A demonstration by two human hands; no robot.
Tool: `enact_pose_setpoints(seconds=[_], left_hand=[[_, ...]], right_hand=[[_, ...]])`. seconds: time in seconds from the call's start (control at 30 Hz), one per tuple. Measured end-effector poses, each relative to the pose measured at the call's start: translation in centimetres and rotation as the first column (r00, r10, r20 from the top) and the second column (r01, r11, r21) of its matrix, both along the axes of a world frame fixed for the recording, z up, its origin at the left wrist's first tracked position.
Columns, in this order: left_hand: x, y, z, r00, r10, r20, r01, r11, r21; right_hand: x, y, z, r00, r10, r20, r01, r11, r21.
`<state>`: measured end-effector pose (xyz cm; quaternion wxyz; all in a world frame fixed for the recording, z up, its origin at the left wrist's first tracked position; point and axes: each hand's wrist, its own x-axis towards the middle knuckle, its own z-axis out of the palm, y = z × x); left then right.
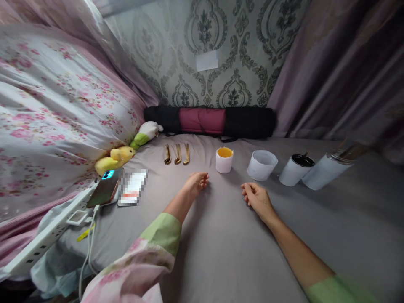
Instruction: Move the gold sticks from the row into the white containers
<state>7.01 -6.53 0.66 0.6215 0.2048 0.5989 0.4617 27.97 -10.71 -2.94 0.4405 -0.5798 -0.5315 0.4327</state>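
Note:
My left hand (198,181) hovers over or rests on the grey sheet, its fingers curled with nothing visible in them. Just beyond it stands a small white cup with a yellow inside (224,165). My right hand (257,198) is loosely closed, knuckles up, and seems to hold nothing. Nearest to it is a wider white tub (261,167). Farther right are a white can with a dark inside (294,173) and a taller white can (325,173) with thin sticks at its mouth. Three groups of gold bent rods (177,154) lie left of the yellow cup.
A black and maroon roll bag (202,120) lies along the patterned wall. On the left are plush toys (116,159), a phone (104,189), a blurred second device (132,187), a power strip (47,235) and white cables (91,240). Curtains hang at both sides.

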Motion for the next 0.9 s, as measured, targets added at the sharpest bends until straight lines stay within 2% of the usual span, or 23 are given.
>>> enact_pose_setpoints(seconds=[0.17,0.37,0.63,0.9], left_hand=[[-2.1,1.7,-0.5,0.962,0.005,-0.274,0.019,0.996,0.084],[-3.5,3.0,-0.7,0.853,0.016,-0.522,0.067,0.988,0.139],[-5.2,4.6,-1.4,0.609,0.023,-0.793,0.121,0.985,0.121],[-7.0,5.6,-1.3,0.351,0.027,-0.936,0.186,0.978,0.098]], right_hand=[[0.0,0.0,-0.2,1.0,0.001,0.017,-0.002,1.0,0.003],[0.1,0.1,-0.6,1.0,0.001,0.01,-0.001,1.0,-0.002],[0.1,0.0,-0.8,1.0,0.013,0.022,-0.013,1.0,0.018],[0.1,0.1,-1.1,0.999,0.007,0.042,-0.01,0.999,0.053]])
